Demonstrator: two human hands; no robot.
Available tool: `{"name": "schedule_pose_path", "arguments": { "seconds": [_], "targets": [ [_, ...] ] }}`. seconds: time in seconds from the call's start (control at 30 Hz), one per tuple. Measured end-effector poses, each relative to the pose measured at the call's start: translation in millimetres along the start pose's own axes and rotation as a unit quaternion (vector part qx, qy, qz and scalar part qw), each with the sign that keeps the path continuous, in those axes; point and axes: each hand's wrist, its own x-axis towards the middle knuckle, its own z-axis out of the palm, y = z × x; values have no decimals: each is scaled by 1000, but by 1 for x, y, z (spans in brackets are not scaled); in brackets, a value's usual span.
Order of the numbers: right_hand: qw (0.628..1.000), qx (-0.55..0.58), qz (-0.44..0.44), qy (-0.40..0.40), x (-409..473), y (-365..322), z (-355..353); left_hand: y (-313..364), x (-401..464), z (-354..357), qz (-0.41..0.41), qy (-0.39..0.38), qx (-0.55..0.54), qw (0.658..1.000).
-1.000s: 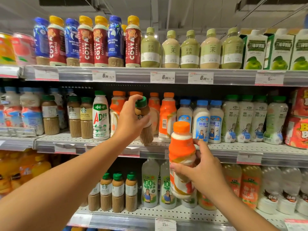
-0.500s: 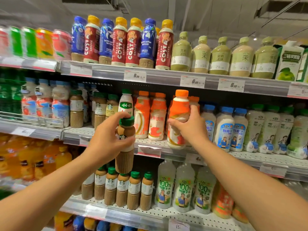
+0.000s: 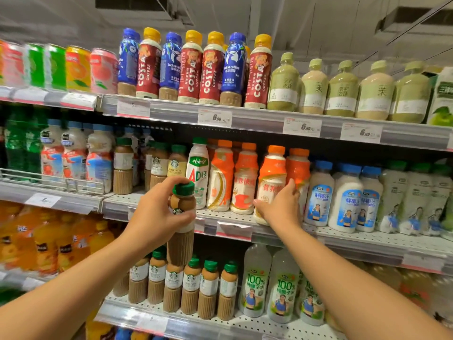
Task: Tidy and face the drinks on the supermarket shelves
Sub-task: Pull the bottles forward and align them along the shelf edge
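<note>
The left hand (image 3: 157, 212) wraps its fingers around a brown coffee bottle (image 3: 182, 224) with a green cap. It holds the bottle up in the air, in front of the edge of the middle shelf (image 3: 343, 238), and the bottle stands nearly straight up. The right hand (image 3: 282, 207) reaches to an orange and white bottle (image 3: 270, 173) that stands on the middle shelf. Its fingers curl around the lower part of that bottle, and the thumb lies on the bottle's right side. This bottle is at the front of the shelf, beside two more orange bottles (image 3: 235, 177) on its left. Just left of those stands a white bottle (image 3: 199, 173) with a green cap and big red letters. To the right of the held orange bottle is a row of white bottles with blue caps (image 3: 343, 195). Under the left hand, on the lower shelf (image 3: 171, 320), stands a row of small coffee bottles (image 3: 191, 283) with green caps. Next to them are tall pale bottles (image 3: 255, 280) that say 100%. On the top shelf (image 3: 257, 119) are red and blue coffee bottles (image 3: 196, 67) and green tea bottles (image 3: 343, 89).
</note>
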Motion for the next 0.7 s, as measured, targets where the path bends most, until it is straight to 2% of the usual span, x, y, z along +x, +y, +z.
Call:
{"name": "schedule_pose_path", "arguments": {
  "seconds": [0.17, 0.3, 0.47, 0.7],
  "targets": [
    [1000, -1, -14, 21, -8, 24, 8, -2, 0, 8, 10, -8, -7, 1000],
    [997, -54, 5, 54, -5, 19, 12, 0, -4, 11, 17, -17, -11, 1000],
    [994, -1, 47, 102, -4, 21, 28, -10, -14, 9, 6, -33, 3, 999],
    [988, 52, 91, 112, 4, 19, 42, -19, -19, 9, -35, -27, 16, 999]
  ]
}}
